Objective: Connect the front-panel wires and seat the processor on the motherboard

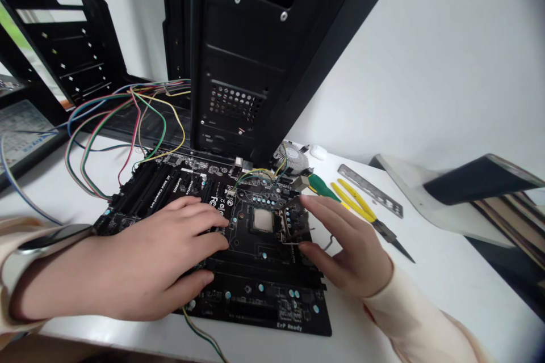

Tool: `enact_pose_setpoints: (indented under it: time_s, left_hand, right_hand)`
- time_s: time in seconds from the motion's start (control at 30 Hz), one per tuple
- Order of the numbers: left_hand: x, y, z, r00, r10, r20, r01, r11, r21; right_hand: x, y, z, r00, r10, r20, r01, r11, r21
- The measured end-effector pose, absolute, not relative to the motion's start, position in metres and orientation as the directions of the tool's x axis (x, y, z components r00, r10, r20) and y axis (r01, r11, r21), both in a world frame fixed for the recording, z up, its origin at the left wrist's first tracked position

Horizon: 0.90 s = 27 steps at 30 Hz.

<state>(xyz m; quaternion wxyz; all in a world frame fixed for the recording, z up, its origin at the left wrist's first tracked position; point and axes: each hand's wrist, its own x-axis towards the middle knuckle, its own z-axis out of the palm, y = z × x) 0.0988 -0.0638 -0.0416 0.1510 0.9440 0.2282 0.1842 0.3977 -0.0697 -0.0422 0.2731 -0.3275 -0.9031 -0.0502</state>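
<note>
A black motherboard (251,264) lies flat on the white table, printed "ErP Ready" along its near edge. Its CPU (263,220) sits in the socket, and the metal socket frame (284,227) stands raised at the right of it. My left hand (170,255) rests palm down over the board's left part, fingers spread. My right hand (347,244) is at the board's right edge beside the socket frame, thumb and fingers apart. Whether its fingertips touch the frame or its lever, I cannot tell.
Behind the board rises a black computer case (238,57). Coloured wires (164,119) loop at the left. A CPU cooler (293,157), a green-handled tool (321,186), yellow-handled pliers (355,204) and a metal I/O shield (370,190) lie to the right. Papers (517,227) are stacked at far right.
</note>
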Motion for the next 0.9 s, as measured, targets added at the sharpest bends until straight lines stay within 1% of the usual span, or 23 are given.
enact_pose_setpoints:
  time_s: [0.23, 0.5, 0.63, 0.9]
  left_hand:
    - [0.0993, -0.0638, -0.042, 0.811, 0.496, 0.31, 0.368, -0.845, 0.388]
    - [0.0993, -0.0637, -0.0436, 0.824, 0.486, 0.291, 0.37, -0.85, 0.374]
    - [0.0996, -0.0639, -0.043, 0.815, 0.49, 0.308, 0.364, -0.848, 0.386]
    - [0.0996, -0.064, -0.044, 0.81, 0.494, 0.315, 0.365, -0.846, 0.388]
  right_hand:
    - [0.3963, -0.0694, -0.0446, -0.65, 0.573, 0.499, 0.601, 0.79, -0.124]
    - [0.3985, -0.067, -0.05, -0.668, 0.576, 0.471, 0.573, 0.802, -0.168]
    - [0.3969, -0.067, -0.0474, -0.683, 0.567, 0.461, 0.575, 0.806, -0.14]
    - [0.3897, -0.0714, -0.045, -0.642, 0.554, 0.531, 0.608, 0.789, -0.087]
